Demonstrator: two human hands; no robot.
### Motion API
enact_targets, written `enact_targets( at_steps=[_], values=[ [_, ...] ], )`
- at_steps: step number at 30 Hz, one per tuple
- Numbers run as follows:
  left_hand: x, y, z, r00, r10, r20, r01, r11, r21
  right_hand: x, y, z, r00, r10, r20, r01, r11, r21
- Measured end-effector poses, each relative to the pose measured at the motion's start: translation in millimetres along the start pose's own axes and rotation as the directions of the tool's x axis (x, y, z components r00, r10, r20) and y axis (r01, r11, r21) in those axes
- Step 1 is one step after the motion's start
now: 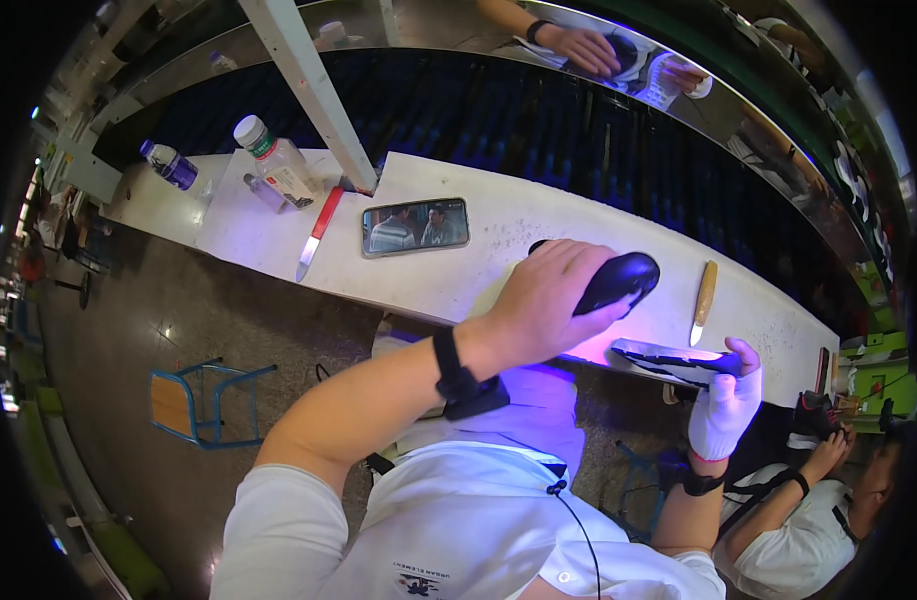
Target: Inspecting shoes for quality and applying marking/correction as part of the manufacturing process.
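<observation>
left hand [541,308] bare, curled palm-down, forearm [364,412] slanting inward — right hand [727,408] gloved, gripping.

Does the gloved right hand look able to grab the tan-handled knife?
Probably not at once: the gloved right hand holds a black-and-white shoe piece, though the knife lies nearby, uncovered.

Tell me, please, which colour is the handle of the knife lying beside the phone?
The knife handle is red, seen best in the head view.
</observation>
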State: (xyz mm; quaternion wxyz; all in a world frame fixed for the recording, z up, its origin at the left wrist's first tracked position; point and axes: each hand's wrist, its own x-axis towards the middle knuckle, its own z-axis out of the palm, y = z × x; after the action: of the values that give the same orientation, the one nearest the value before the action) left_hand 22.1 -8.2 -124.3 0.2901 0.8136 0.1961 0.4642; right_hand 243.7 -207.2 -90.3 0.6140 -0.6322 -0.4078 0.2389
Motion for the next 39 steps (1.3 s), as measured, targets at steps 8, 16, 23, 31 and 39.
enact_targets(
  at_steps=[8, 16, 23, 31, 39],
  values=[
    [-35, 22, -16, 0.992, -0.036, -0.121, -0.015, 0.919, -0.394, -1, 1, 44, 0.969, -0.076, 0.236, -0.039, 0.894, 0.447],
    [-55, 42, -71, 0.983, -0.025, 0.181, 0.056, 0.984, -0.169, -11, -5, 117, 0.912, 0.013, 0.411, -0.307, 0.688, 0.658],
    [-87, 67, -47, 0.962, -0.266, 0.062, 0.258, 0.809, -0.528, -35, 8, 134, 0.961, -0.191, 0.202, 0.061, 0.853, 0.518],
    [-105, 83, -39, 0.89, -0.456, -0.003, 0.362, 0.712, -0.601, -43, 18, 131, 0.917, -0.335, 0.216, 0.223, 0.88, 0.418],
    [-82, 85, -58, 0.908, -0.411, 0.074, 0.395, 0.789, -0.471, -40, 16, 125, 0.899, -0.371, 0.233, 0.252, 0.873, 0.418]
  ],
)
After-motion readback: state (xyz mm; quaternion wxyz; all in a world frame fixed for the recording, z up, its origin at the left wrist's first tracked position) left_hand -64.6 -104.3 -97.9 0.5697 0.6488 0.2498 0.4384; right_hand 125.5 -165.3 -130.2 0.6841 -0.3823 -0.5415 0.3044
